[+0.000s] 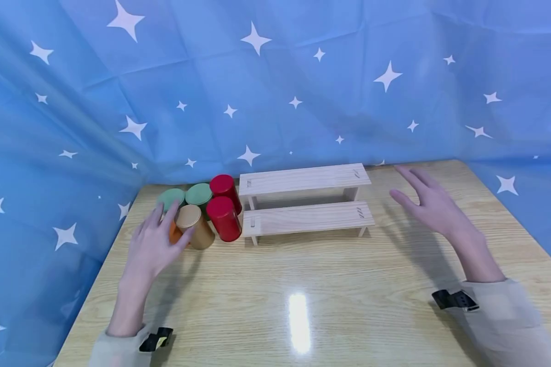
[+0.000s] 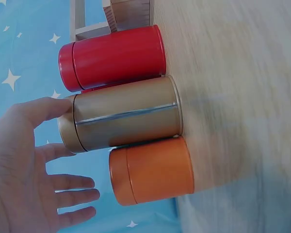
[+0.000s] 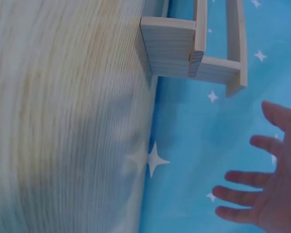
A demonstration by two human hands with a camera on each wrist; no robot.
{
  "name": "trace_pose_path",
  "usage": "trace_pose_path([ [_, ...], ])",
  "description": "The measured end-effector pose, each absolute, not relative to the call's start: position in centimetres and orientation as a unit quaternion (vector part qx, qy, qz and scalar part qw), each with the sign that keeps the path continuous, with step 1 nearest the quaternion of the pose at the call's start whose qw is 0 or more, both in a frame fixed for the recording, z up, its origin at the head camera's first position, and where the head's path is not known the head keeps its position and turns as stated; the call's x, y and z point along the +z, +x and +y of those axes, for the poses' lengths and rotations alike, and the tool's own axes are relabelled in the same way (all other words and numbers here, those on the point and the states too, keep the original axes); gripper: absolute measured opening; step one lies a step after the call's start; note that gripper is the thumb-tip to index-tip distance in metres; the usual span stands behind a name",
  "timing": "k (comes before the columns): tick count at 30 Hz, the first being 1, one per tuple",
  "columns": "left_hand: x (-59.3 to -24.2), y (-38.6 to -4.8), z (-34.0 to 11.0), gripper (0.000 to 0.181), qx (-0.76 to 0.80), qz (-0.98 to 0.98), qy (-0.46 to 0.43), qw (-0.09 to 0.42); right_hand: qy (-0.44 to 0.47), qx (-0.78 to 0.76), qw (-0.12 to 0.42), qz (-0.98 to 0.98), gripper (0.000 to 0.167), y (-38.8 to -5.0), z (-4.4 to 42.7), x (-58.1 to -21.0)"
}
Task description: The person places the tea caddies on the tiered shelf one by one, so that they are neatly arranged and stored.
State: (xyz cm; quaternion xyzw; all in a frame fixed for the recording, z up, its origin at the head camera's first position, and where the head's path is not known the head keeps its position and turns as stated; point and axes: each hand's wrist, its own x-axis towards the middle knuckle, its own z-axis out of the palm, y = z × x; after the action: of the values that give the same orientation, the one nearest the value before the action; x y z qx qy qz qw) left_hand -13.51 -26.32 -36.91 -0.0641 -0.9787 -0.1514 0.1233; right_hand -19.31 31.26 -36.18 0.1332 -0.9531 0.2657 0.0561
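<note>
While 6 cans are gathered near the back left corner of the bench (image 1: 229,306), the left hand (image 1: 151,250) is held over the front left part of that group. Its thumb and fingers are spread apart rather than clamped. The gold can (image 1: 202,234) is set upright at the front of the group, and its lid is overlapped by the thumb and index finger in the left wrist view; whether the lid is touched cannot be told. The orange can (image 2: 153,170) is placed just beside the gold can, on the side toward the bench's left edge; it is mostly hidden by the left hand in the head view and is seen to be shorter than the gold can.

Behind these 2, toward the bench's back edge, 2 green cans are stood side by side: the left green can (image 1: 171,196) is partly covered by the fingertips, and the right green can (image 1: 198,193) is partly hidden by the gold can. On the other side, the back red can (image 1: 226,191) and the front red can (image 1: 225,219) are lined up next to the shelf.

The wooden shelf (image 1: 307,219), built with 2 steps, is set along the bench's back edge. Beyond its right end, toward the back right corner, the right hand (image 1: 433,206) is held raised above the bench, its fingers also apart. The bench is backed by a blue curtain (image 1: 275,127) printted with white stars.
</note>
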Motion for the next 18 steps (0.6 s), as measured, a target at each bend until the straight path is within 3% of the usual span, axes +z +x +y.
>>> trace_pose_path([
  [18, -38.1, -13.4, -27.3, 0.083, -0.215, -0.969, -0.064, 0.101, 0.159, 0.351, 0.004, -0.923, 0.065, -19.6, 29.2, -37.6],
])
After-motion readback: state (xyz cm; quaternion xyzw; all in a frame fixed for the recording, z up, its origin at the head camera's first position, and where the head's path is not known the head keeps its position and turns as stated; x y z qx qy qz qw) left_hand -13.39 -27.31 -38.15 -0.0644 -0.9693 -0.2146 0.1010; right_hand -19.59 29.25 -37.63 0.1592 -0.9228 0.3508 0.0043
